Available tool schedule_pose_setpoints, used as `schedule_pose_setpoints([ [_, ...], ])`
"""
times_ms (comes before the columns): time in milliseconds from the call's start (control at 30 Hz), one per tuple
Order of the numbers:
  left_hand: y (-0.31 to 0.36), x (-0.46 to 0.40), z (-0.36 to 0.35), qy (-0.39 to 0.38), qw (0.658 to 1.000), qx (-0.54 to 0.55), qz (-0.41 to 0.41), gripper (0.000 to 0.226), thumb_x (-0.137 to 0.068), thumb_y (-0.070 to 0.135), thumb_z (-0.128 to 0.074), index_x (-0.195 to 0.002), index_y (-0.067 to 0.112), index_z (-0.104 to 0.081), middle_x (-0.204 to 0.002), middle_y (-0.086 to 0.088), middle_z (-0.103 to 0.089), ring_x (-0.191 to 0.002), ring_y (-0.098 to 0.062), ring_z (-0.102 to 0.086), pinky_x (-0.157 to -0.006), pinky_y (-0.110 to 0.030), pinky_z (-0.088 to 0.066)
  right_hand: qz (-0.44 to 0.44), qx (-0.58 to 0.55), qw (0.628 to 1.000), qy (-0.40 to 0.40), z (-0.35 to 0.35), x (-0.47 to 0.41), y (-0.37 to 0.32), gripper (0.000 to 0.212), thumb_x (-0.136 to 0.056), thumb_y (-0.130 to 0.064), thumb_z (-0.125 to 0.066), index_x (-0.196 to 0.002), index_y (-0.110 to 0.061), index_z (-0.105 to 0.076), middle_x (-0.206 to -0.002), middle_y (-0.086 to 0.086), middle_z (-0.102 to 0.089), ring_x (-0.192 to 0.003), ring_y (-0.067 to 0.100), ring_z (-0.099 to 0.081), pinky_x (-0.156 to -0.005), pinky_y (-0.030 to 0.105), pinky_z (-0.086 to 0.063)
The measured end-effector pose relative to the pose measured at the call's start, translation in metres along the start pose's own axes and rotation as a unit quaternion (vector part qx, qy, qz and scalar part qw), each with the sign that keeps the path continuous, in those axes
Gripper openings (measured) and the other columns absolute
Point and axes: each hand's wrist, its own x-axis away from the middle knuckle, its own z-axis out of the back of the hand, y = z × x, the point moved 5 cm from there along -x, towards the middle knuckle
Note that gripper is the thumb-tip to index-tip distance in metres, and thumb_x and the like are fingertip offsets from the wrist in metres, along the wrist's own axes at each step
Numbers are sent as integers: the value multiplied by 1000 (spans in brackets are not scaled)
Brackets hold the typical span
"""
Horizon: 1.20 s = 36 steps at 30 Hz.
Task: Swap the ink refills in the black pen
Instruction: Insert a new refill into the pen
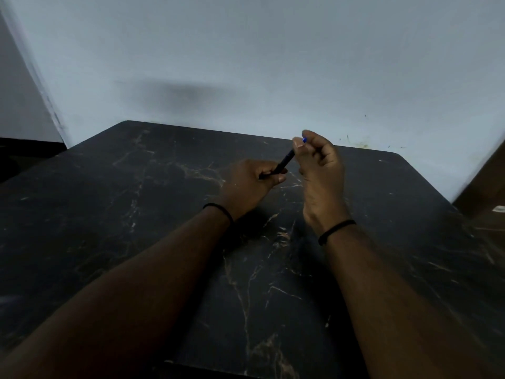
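Note:
The black pen (284,162) slants up to the right above the middle of the dark marble table (136,214). My left hand (251,187) grips its lower end in closed fingers. My right hand (319,165) pinches the pen's upper end between thumb and fingertips, where a small blue tip (304,140) pokes out. Whether that blue piece is a cap or a refill end is too small to tell. No loose refill shows on the table.
A pale wall (273,64) rises right behind the table's far edge. A brown wooden surface (486,192) stands at the right. Black bands circle both wrists.

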Motion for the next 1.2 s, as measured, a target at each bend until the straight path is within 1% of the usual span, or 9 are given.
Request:
schedule_pose_setpoints([
  [100, -1, 0, 1, -1, 1000, 5, 5, 23, -89, 20, -69, -111, 16, -73, -107, -1, -75, -86, -9, -70, -82, -20, -55, -15, 5, 999, -30, -3, 1, 2, 23, -96, -5, -62, -118, -5, -67, -107, 5, -74, -97, 2, -70, -83, 15, -53],
  [300, 2, 1, 0, -4, 1000, -13, -14, 20, -89, 20, -70, -108, 17, -75, -94, 2, -76, -74, -8, -68, -68, -17, -50, 6, 17, 999, 36, 5, -2, 0, 17, -82, -9, -79, -91, -10, -64, -73, -5, -58, -65, 2, -56, -69, 17, -51],
  [433, 1, 1, 1, 3, 1000, -1, -6, 23, -89, 20, -70, -111, 14, -73, -105, -3, -75, -85, -9, -70, -80, -22, -56, 0, 15, 1000, -13, 1, -2, 0, 22, -93, -11, -68, -115, -11, -67, -97, -8, -71, -92, -3, -67, -83, 17, -53],
  [533, 0, 0, 2, 9, 1000, -1, -3, 23, -88, 20, -70, -110, 14, -73, -106, -4, -76, -85, -10, -71, -81, -22, -56, -9, 30, 999, -24, -3, 2, 2, 21, -96, -5, -60, -114, -11, -69, -110, 0, -74, -105, 3, -68, -93, 21, -53],
  [667, 0, 0, 2, 10, 1000, -8, -13, 21, -88, 21, -71, -107, 16, -75, -97, 1, -76, -74, -5, -68, -68, -8, -48, 5, 25, 999, 26, 1, 1, 1, 11, -85, -7, -76, -90, -14, -69, -82, -3, -71, -73, 3, -66, -72, 17, -53],
  [733, 1, 0, 1, 5, 1000, -11, -19, 20, -88, 22, -71, -107, 16, -75, -94, 2, -76, -73, -7, -68, -67, -11, -50, 15, 28, 999, 18, 2, 0, 1, 17, -85, -11, -77, -96, -11, -64, -82, -1, -60, -69, 1, -56, -70, 14, -51],
  [900, 1, 0, 2, 7, 1000, -4, -12, 22, -89, 19, -69, -110, 14, -74, -96, 3, -74, -78, -3, -68, -75, -16, -54, -19, 39, 997, -61, -6, -1, 7, 32, -100, -11, -56, -132, -14, -58, -124, -2, -67, -112, -3, -61, -93, 15, -48],
  [1067, 2, 0, 3, 5, 1000, -7, -15, 22, -89, 20, -70, -109, 15, -74, -90, 8, -72, -74, 0, -67, -71, -10, -52, 11, 33, 999, -34, -3, 1, 3, 11, -91, -6, -68, -99, -12, -72, -90, -3, -76, -91, 8, -72, -80, 20, -55],
  [1200, 5, 1, 1, 4, 1000, -15, -22, 20, -89, 19, -70, -107, 14, -75, -91, 2, -75, -70, -2, -65, -66, -8, -48, 22, 36, 998, -37, -2, -3, 2, 17, -91, -16, -70, -107, -17, -67, -93, -9, -70, -86, -5, -66, -78, 15, -52],
])
